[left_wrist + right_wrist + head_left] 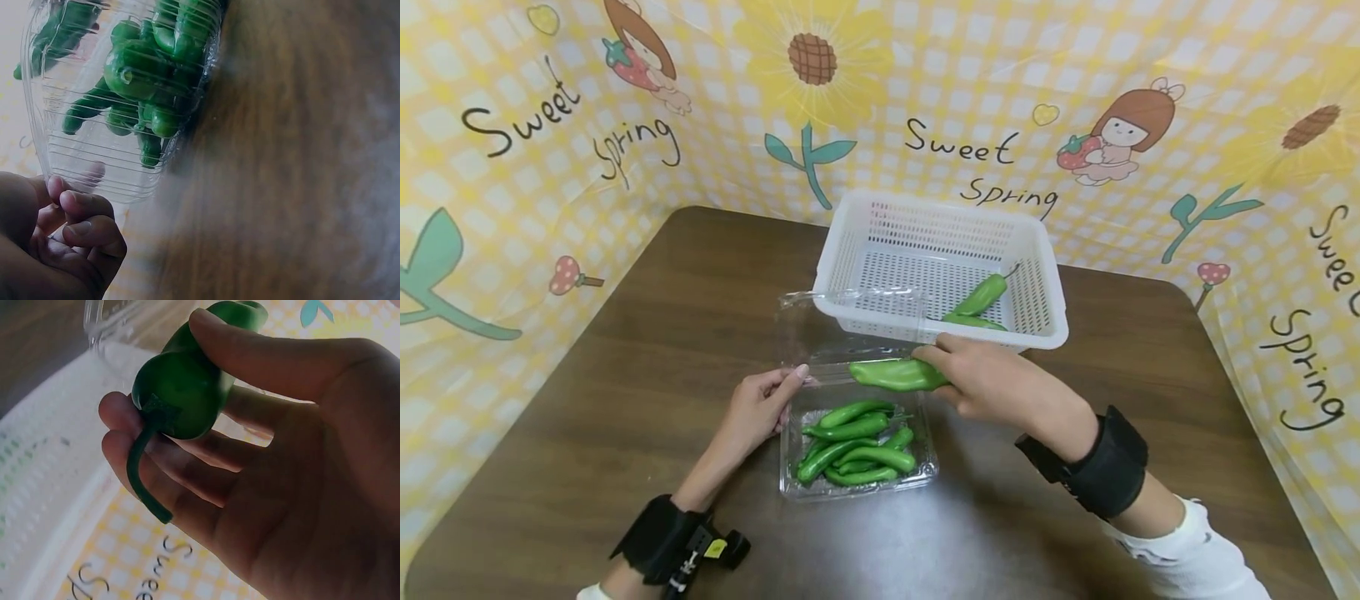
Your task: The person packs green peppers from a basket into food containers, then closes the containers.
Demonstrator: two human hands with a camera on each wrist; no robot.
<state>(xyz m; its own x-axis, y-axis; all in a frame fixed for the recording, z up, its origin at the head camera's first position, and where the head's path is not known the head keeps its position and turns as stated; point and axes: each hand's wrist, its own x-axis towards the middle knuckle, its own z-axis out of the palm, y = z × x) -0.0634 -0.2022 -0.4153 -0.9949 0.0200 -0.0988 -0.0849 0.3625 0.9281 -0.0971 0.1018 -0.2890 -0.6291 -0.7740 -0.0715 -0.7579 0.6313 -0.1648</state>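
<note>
Head view: left hand (763, 407) pinches clear box (856, 493); right hand (992, 383) grips pepper (891, 375); raised lid (816, 327) overlaps white basket (1056, 304).

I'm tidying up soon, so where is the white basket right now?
The white basket stands near the far edge of the table, slightly right of centre in the head view, just beyond the right hand and the open lid.

Head: from above, facing forward and down across the desk (625, 350). Left wrist: close, facing the clear box (119, 181), shared with head. Right wrist: very near, facing the held pepper (187, 387), likewise shared, apparently with basket (62, 425) beyond.
</note>
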